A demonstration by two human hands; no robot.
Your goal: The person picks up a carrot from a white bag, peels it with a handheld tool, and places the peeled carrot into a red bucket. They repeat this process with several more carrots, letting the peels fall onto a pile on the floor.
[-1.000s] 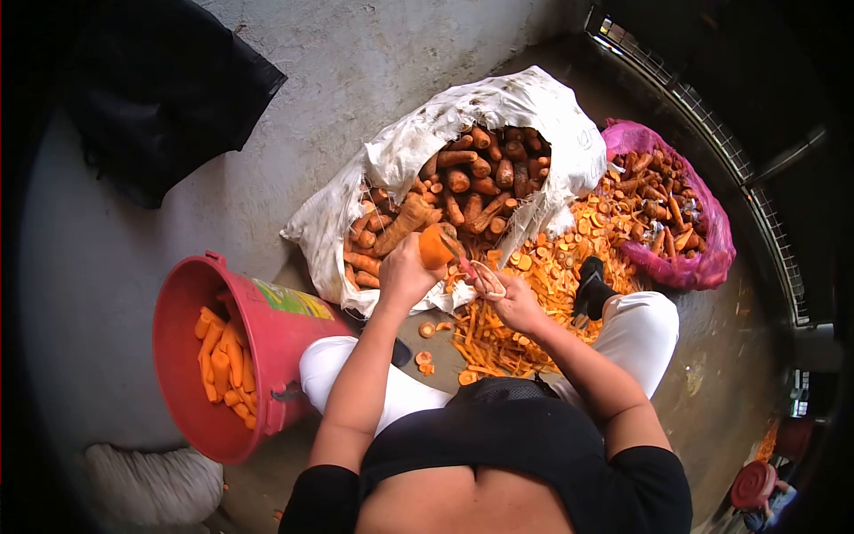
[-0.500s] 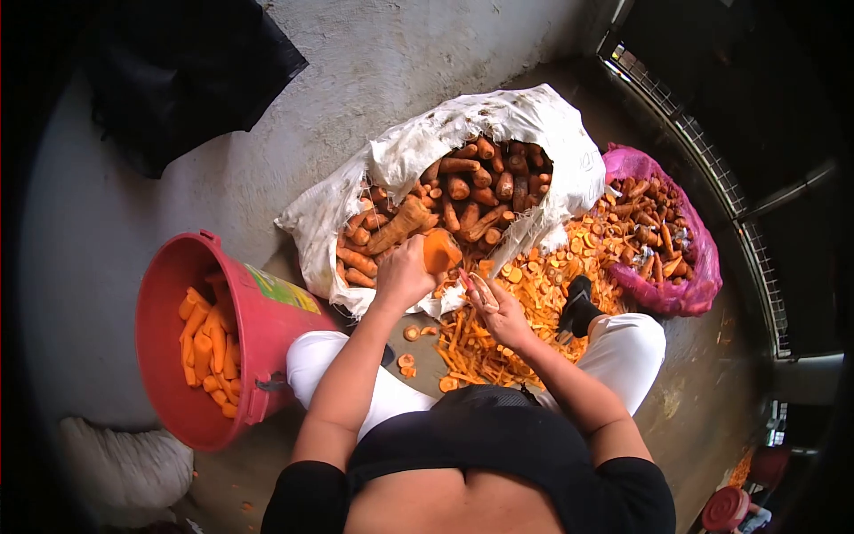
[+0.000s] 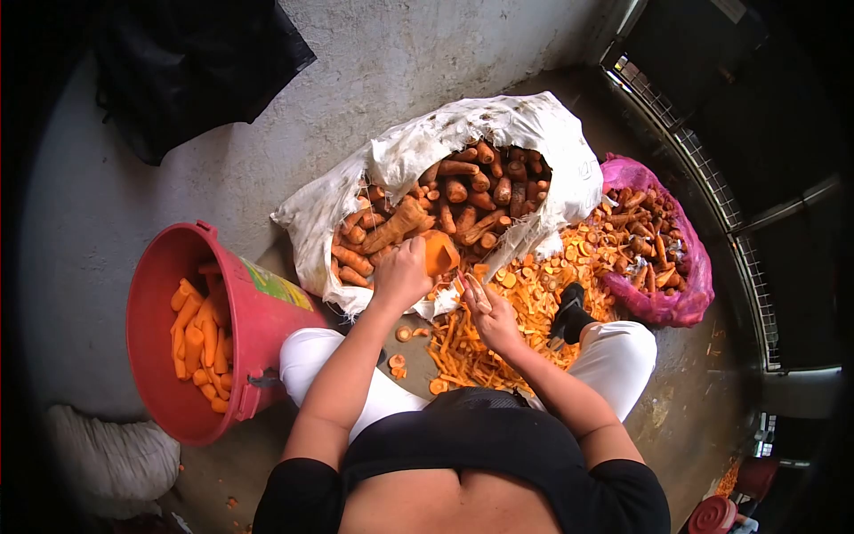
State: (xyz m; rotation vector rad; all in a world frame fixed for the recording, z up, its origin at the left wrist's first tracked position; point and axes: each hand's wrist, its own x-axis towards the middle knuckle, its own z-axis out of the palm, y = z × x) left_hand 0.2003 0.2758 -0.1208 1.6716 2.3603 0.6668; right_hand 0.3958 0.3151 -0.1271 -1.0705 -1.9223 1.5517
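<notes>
My left hand (image 3: 402,274) is closed round a thick carrot (image 3: 440,254), whose bright orange surface faces right. Close by on the right, my right hand (image 3: 492,316) has its fingers bent together, tips toward the carrot. Something slim seems to lie in those fingers, too small to make out. Just beyond both hands, a torn white sack (image 3: 538,125) lies on its side, full of unpeeled carrots (image 3: 480,191). Orange peelings and cut carrot ends (image 3: 458,343) cover the floor below the right hand.
A red bucket (image 3: 253,334) holding peeled carrots (image 3: 205,343) leans at my left. A pink sack (image 3: 685,298) with small carrot pieces sits at the right. A whitish sack (image 3: 111,454) lies at lower left. Behind the white sack rises a grey wall (image 3: 400,62).
The whole view has shifted slightly, moving the bucket a little to the left. My hands stay close together, the left still holding the carrot.
</notes>
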